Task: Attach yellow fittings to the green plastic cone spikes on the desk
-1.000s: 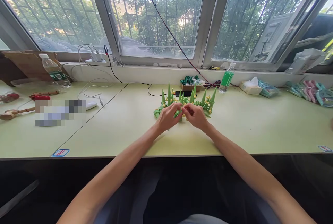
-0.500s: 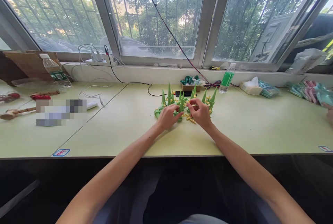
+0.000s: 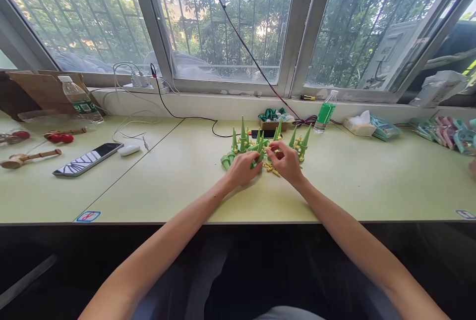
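Note:
My left hand (image 3: 244, 168) is closed around a green cone-shaped piece (image 3: 261, 147) just above the table, its pointed tip showing past the fingers. Beside it, my right hand (image 3: 287, 163) pinches a small yellow piece (image 3: 267, 149) against the green one; the fingertips partly cover it. Several green cones (image 3: 243, 134) with small yellow pieces on them stand behind my hands, and more green cones (image 3: 305, 142) rise to the right. Under my fingers lie several loose yellow pegs (image 3: 274, 171). One green part (image 3: 225, 162) rests on its side at the left of the group.
Behind the cones are a dark phone (image 3: 265, 133) and a small box (image 3: 274, 125) with green wrappers. A water bottle (image 3: 326, 112) and tissue pack (image 3: 359, 124) stand right of them. Leftward lie another phone (image 3: 88, 159), a white mouse-like object (image 3: 128, 150), cables and wooden toys (image 3: 29, 157).
Both hands stay in nearly the same place, fingers still close together at the green piece. The green cone in my left hand leans slightly more to the right.

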`<action>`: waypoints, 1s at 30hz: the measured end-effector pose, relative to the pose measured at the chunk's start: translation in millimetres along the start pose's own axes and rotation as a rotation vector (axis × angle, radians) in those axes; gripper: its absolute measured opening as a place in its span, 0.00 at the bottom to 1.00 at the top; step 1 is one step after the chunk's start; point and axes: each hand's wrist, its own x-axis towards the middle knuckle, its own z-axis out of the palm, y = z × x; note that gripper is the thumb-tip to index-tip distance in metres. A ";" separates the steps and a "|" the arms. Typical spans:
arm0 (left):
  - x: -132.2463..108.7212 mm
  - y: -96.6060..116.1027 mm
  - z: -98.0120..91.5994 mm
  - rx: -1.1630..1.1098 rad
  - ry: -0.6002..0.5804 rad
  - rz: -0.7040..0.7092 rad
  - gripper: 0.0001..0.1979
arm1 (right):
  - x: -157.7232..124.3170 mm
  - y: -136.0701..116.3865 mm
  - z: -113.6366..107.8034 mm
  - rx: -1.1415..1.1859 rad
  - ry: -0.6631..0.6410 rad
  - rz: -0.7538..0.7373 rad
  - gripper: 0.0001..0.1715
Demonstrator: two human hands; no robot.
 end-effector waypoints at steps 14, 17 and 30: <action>6.6 -5.7 -1.7 -0.242 0.253 -0.232 0.08 | -0.2 0.6 0.9 -0.011 -0.070 -0.032 0.12; 6.8 -5.1 -1.6 -0.264 0.269 -0.228 0.07 | -0.2 0.9 0.8 -0.001 -0.091 -0.040 0.11; 7.5 -3.7 -2.8 -0.262 0.298 -0.197 0.07 | -1.0 0.1 0.3 0.030 -0.125 -0.033 0.12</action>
